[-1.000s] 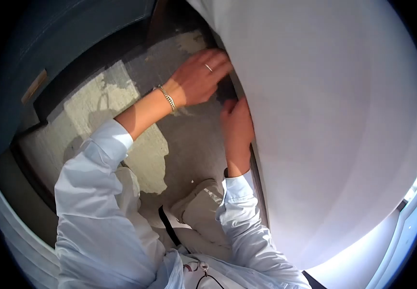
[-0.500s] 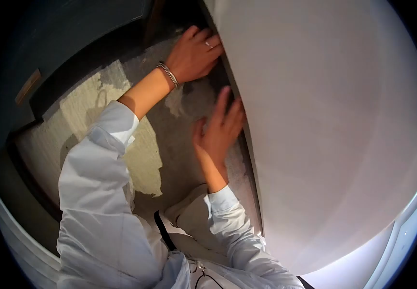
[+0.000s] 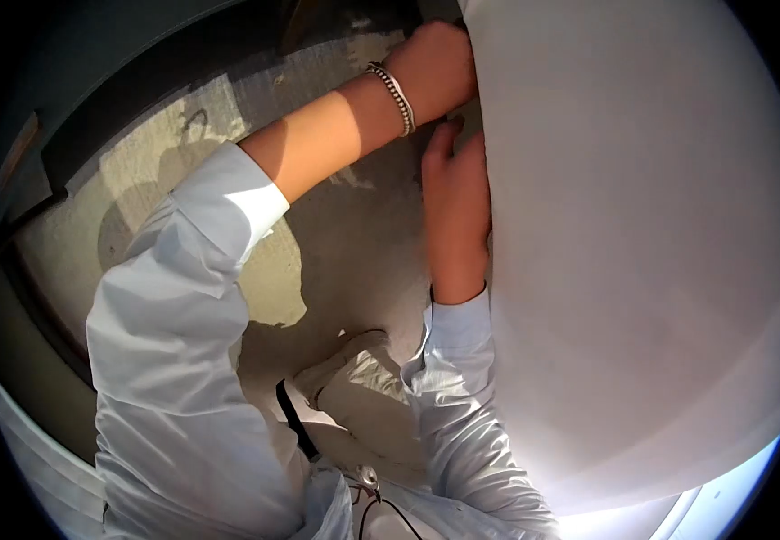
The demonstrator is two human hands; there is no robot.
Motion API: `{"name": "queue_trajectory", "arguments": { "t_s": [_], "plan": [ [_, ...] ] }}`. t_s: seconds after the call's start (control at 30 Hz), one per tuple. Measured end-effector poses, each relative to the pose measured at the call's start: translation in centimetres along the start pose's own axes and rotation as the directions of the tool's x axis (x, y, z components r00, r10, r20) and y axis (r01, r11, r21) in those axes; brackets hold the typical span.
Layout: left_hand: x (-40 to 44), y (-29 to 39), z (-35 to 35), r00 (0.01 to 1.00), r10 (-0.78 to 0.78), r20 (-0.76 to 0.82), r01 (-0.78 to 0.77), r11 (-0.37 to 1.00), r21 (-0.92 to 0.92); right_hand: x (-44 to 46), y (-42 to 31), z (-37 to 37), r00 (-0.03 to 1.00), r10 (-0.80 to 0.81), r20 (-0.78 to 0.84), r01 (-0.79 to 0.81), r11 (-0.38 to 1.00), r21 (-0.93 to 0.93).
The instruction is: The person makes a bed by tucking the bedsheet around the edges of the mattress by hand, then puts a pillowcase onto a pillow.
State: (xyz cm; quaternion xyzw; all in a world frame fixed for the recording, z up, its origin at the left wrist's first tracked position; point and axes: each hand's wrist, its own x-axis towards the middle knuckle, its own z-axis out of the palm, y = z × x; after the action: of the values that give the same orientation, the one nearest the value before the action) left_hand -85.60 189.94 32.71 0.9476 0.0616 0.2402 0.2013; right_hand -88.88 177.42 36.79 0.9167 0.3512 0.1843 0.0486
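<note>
A large, smooth, pale panel (image 3: 642, 252) fills the right side of the head view. My left hand (image 3: 435, 72), with a beaded bracelet (image 3: 393, 97) at its wrist, reaches across to the panel's far left edge. Its knuckles look bent and its fingertips are hidden there, along with anything they hold. Closer to me, my right hand (image 3: 458, 193) lies along the same edge with its thumb pointing up and away. The panel covers its other fingers, so their grip does not show.
Below the hands is a worn grey floor (image 3: 345, 261) with patches of sunlight. A dark panel (image 3: 111, 81) stands at the upper left. My shoe and trouser leg (image 3: 363, 387) show at the bottom, near a dark strap (image 3: 295, 418).
Both hands have moved right, up to and partly behind the panel's edge. The left hand's ring and fingers have gone out of sight. The panel's edge sits farther right in view.
</note>
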Motion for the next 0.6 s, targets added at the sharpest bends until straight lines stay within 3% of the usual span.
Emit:
{"name": "queue_trajectory", "arguments": {
  "t_s": [0.03, 0.07, 0.13, 0.2, 0.23, 0.27, 0.33, 0.47, 0.53, 0.57, 0.6],
  "plan": [
    [0.0, -0.2, -0.2, 1.0, 0.017, -0.019, -0.018, 0.999, -0.036, 0.3, -0.2, -0.3, 1.0, -0.002, -0.01, 0.001, 0.993, -0.118],
    [-0.1, -0.2, -0.5, 0.999, 0.035, -0.041, -0.038, 0.997, -0.069, 0.3, -0.1, -0.2, 1.0, 0.005, -0.016, -0.007, 0.993, -0.121],
    [-0.1, -0.7, -1.4, 0.998, 0.059, 0.025, -0.059, 0.998, -0.028, 0.4, 0.6, 0.8, 0.998, -0.03, -0.057, 0.035, 0.995, 0.089],
    [-0.4, -1.2, -1.6, 0.99, 0.136, 0.043, -0.138, 0.989, 0.05, 0.5, 1.0, 1.7, 0.992, -0.046, -0.115, 0.056, 0.995, 0.083],
    [-0.6, -0.8, -3.0, 0.968, 0.099, 0.231, -0.141, 0.974, 0.176, 0.6, 1.1, 1.7, 0.984, -0.072, -0.163, 0.085, 0.993, 0.078],
    [-1.6, -0.7, -3.2, 0.967, 0.117, 0.227, -0.16, 0.971, 0.18, 0.5, 1.3, 1.7, 0.983, -0.056, -0.176, 0.07, 0.995, 0.075],
    [-4.0, -1.4, -3.0, 0.961, 0.266, -0.076, -0.253, 0.957, 0.144, 0.6, 1.3, 1.5, 0.984, -0.023, -0.178, 0.047, 0.99, 0.134],
    [-3.8, -2.3, -4.3, 0.954, 0.287, -0.081, -0.262, 0.936, 0.234, 0.3, -0.1, -0.1, 0.985, 0.101, -0.139, -0.052, 0.946, 0.319],
    [-2.8, -1.9, -4.4, 0.981, 0.114, -0.157, -0.085, 0.98, 0.181, -0.9, -1.0, -3.0, 0.939, 0.205, 0.277, -0.312, 0.846, 0.431],
    [-2.6, -1.9, -4.1, 0.978, 0.116, -0.173, -0.082, 0.979, 0.188, -1.6, -1.2, -3.4, 0.944, 0.2, 0.262, -0.3, 0.85, 0.434],
    [-2.4, -2.2, -3.6, 0.986, 0.074, -0.149, -0.051, 0.987, 0.154, -2.5, -1.2, -3.2, 0.981, 0.129, 0.144, -0.18, 0.882, 0.435]
  ]
}}
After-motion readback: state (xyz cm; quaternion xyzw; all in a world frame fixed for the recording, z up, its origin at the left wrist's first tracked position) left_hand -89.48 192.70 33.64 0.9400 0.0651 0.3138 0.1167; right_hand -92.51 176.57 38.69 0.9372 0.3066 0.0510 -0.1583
